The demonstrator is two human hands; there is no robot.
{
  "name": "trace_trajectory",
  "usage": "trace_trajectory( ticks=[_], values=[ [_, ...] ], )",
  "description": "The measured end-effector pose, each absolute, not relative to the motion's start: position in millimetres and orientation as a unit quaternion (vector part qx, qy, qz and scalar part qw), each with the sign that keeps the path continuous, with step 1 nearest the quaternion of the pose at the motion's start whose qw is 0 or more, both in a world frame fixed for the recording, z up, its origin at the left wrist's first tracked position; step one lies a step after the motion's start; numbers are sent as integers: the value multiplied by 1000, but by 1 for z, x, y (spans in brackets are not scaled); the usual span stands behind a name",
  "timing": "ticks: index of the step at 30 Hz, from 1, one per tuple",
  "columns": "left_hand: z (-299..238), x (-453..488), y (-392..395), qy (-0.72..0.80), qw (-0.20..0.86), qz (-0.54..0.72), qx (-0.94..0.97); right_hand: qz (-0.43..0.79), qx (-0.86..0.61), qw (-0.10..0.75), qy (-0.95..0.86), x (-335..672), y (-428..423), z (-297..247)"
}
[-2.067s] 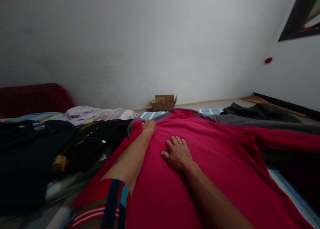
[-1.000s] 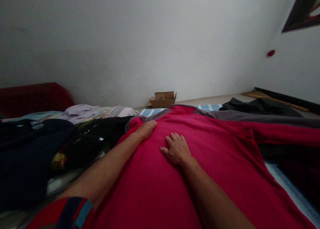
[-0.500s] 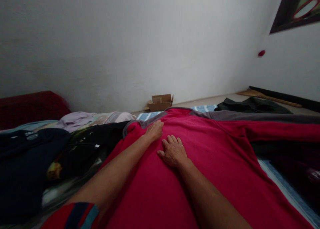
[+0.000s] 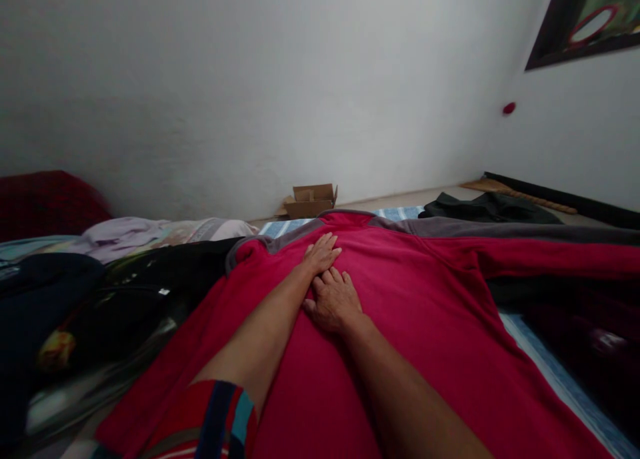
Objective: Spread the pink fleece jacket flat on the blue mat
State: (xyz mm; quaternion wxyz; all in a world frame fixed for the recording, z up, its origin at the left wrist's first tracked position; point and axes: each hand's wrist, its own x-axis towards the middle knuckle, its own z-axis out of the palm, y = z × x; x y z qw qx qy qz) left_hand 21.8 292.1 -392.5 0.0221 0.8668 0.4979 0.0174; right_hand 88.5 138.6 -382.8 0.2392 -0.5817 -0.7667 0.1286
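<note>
A red long-sleeved top [image 4: 410,325] with grey shoulder and sleeve trim lies spread out before me, its collar at the far end. My left hand [image 4: 321,252] rests palm down near the collar, fingers stretched out. Just nearer to me and a little to the right, my right hand [image 4: 334,301] lies flat on the same cloth, fingers spread. The two hands are close together, seeming to touch at the fingertips. Neither holds anything. One sleeve of the top reaches out to the right; the left one lies folded down along the body side.
Dark clothes [image 4: 135,299] and a lilac cloth [image 4: 120,235] lie on the left. An open cardboard box [image 4: 311,202] stands by the wall. Dark green clothing [image 4: 490,209] and a maroon garment [image 4: 590,339] are on the right, over a blue-and-white striped sheet [image 4: 555,365].
My left hand has moved right from the left shoulder area towards the middle, its fingers now straightened out. My right hand stays flat on the cloth. The view has shifted slightly.
</note>
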Motion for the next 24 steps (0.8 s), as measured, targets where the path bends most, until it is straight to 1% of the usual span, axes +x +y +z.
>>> trace_trajectory(
  ticks=[6, 10, 14, 17, 19, 21, 22, 24],
  values=[
    [-392, 17, 288, 514, 7, 35, 857, 122, -582, 257, -762, 90, 139, -382],
    [-391, 17, 282, 498, -25, 78, 863, 126, -601, 279, -739, 92, 143, -382],
    [-394, 21, 279, 508, -65, 100, 853, 149, -641, 315, -684, 92, 150, -387],
    [-397, 23, 278, 539, -62, 107, 833, 150, -649, 345, -661, 96, 154, -389],
    [-399, 22, 276, 541, -56, 119, 831, 128, -669, 358, -639, 106, 159, -384],
    [-400, 20, 275, 530, -57, 134, 836, 79, -704, 355, -609, 126, 169, -372],
    [-400, 20, 273, 525, -59, 143, 837, 47, -723, 344, -597, 139, 177, -364],
    [-400, 19, 272, 521, -61, 156, 837, -9, -750, 290, -594, 170, 194, -348]
  ],
)
